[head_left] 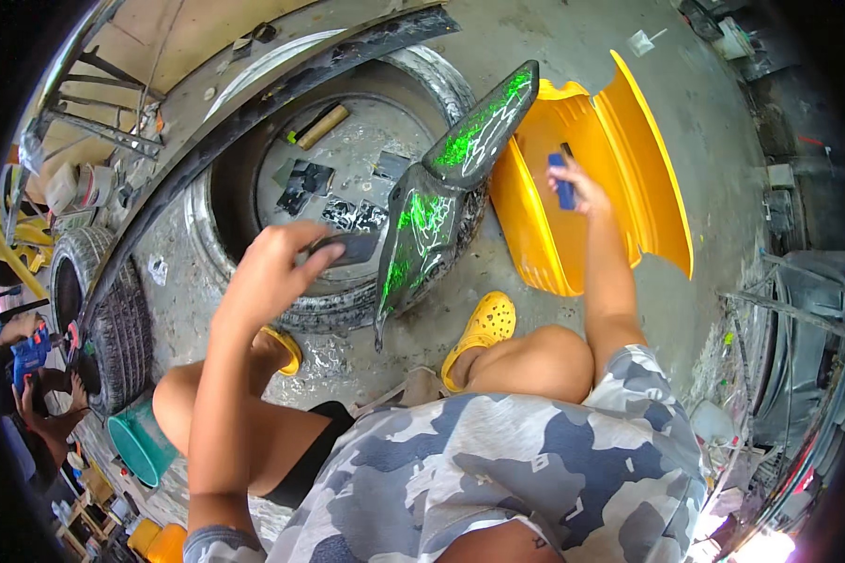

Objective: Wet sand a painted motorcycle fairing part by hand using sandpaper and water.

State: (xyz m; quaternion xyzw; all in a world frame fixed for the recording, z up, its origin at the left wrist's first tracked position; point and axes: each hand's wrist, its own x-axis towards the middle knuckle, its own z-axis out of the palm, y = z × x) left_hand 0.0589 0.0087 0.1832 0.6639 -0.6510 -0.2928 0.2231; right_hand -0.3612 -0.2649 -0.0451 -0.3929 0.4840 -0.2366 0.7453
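Observation:
My left hand (pixel 277 272) pinches a small dark flat piece (pixel 352 249) between thumb and fingers, above the tyre on the floor. On the right, my right hand (pixel 584 190) grips a blue block-like tool (pixel 561 183) with a dark part sticking up beside it; its exact kind is unclear. That hand is over the yellow plastic panel (pixel 535 216). Between my hands, a black panel with green and white markings (pixel 460 150) leans across the edge of the tyre (pixel 218 202). Several dark pieces (pixel 305 178) lie within the tyre's ring.
A tan cylindrical roll (pixel 324 127) lies inside the ring. A long dark curved strip (pixel 300 80) arches across it. Another tyre (pixel 113 319) stands left, by a green bucket (pixel 143 441). Another person's hand is near a blue power tool (pixel 30 355). Metal parts line the right wall.

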